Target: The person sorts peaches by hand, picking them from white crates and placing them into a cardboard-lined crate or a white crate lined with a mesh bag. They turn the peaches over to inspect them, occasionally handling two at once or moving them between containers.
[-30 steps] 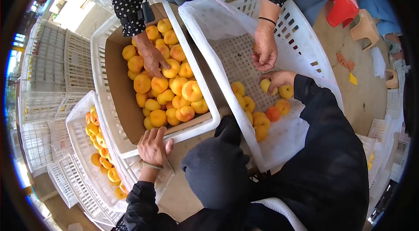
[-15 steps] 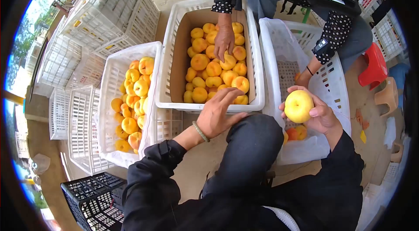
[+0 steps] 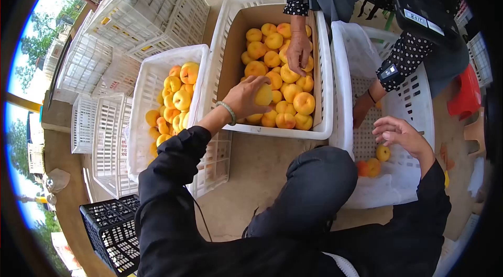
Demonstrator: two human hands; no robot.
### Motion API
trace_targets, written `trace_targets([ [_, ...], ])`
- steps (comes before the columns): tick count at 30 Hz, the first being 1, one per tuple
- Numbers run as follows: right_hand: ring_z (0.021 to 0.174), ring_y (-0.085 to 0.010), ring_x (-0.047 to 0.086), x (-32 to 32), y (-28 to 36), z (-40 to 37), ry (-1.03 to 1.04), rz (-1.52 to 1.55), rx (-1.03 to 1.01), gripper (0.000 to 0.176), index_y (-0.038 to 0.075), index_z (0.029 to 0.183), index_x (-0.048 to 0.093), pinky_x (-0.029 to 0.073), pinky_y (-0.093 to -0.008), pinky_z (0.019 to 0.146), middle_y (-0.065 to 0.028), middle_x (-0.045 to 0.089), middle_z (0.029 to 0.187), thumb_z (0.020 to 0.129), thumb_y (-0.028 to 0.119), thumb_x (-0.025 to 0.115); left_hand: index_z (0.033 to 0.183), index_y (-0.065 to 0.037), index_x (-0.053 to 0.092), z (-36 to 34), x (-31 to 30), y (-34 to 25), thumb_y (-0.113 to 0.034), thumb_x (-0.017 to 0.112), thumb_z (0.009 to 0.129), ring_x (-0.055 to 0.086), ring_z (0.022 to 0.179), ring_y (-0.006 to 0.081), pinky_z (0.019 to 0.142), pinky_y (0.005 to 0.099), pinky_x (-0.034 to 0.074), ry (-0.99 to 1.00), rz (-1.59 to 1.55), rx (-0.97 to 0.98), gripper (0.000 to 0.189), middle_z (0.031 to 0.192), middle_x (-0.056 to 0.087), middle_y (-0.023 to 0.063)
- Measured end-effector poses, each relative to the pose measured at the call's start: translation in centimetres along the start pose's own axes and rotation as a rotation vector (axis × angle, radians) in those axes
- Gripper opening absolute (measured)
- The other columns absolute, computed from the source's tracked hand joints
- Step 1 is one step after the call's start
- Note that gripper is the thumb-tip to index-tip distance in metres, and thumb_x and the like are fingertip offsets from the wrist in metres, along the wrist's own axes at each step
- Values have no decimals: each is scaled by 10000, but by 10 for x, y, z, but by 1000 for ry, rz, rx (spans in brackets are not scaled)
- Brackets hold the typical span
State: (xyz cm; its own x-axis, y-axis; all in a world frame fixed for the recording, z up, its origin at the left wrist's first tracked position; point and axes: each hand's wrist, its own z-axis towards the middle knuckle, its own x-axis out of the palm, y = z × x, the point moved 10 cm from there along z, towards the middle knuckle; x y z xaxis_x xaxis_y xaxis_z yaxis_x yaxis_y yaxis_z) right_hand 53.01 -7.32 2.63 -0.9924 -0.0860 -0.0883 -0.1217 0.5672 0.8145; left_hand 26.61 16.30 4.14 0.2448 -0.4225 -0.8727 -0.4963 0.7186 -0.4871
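Note:
My left hand [image 3: 242, 100] is over the near left corner of the middle crate, fingers curled around a pale yellow peach [image 3: 264, 95]. Many yellow-orange peaches [image 3: 285, 108] fill the cardboard-lined middle crate [image 3: 326, 125] under and beside it. My right hand [image 3: 402, 136] hovers above the right crate [image 3: 423, 101], fingers apart and holding nothing. Below it, a yellow peach [image 3: 383, 152] and a few redder ones [image 3: 373, 167] lie in the crate, which has a white liner [image 3: 385, 193].
A left crate [image 3: 140, 86] holds more peaches [image 3: 182, 100]. Across from me, a co-worker's one hand [image 3: 298, 52] reaches over the middle crate, the other [image 3: 361, 109] into the right crate. White crates [image 3: 141, 10] are stacked at left, near a black crate [image 3: 112, 230]. A red stool [image 3: 464, 93] stands right.
My right hand has let go of its yellow peach; a yellow peach now shows in the right crate. My left hand has moved left and closed on a peach. The view has shifted.

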Motion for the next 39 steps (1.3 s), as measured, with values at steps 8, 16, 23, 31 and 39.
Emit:
trace_targets([
  [8, 793, -237, 636, -72, -194, 40, -29, -686, 560, 421, 89, 1093, 625, 510, -333, 696, -84, 658, 970, 707, 251, 672, 1175, -101, 468, 51, 129, 98, -198, 822, 574, 498, 1120, 339, 945, 408, 418, 615, 218, -116, 705, 1201, 510, 164],
  [16, 942, -258, 627, -81, -232, 76, -105, -1211, 314, 325, 112, 1092, 623, 513, -352, 739, -96, 641, 1043, 769, 127, 592, 1223, -99, 466, 39, 126, 93, -161, 789, 643, 436, 1179, 351, 973, 398, 405, 571, 269, -136, 667, 1279, 446, 142],
  [23, 1002, -284, 604, -83, -290, 90, -219, -1300, 558, 388, 151, 1217, 488, 520, -470, 653, -126, 617, 1025, 833, 143, 546, 1130, -30, 525, -11, 46, -27, -141, 630, 790, 587, 946, 319, 830, 370, 464, 301, -30, -94, 373, 1033, 589, 151],
  [31, 941, -291, 592, -70, -199, 81, -30, -1164, 471, 677, 108, 1239, 424, 511, -394, 664, -124, 570, 1094, 645, 127, 747, 937, -30, 605, -37, 42, -30, -137, 525, 855, 611, 762, 319, 680, 381, 479, -99, 54, -132, 156, 835, 616, 142],
  [39, 1092, -220, 531, 7, -17, 9, 305, 389, -205, 852, 101, 1197, 352, 433, -306, 928, -129, 529, 1178, 492, 136, 829, 929, 2, 600, -39, 33, -32, -67, 583, 822, 645, 699, 226, 657, 302, 506, -257, -302, -114, 129, 828, 636, 124],
])
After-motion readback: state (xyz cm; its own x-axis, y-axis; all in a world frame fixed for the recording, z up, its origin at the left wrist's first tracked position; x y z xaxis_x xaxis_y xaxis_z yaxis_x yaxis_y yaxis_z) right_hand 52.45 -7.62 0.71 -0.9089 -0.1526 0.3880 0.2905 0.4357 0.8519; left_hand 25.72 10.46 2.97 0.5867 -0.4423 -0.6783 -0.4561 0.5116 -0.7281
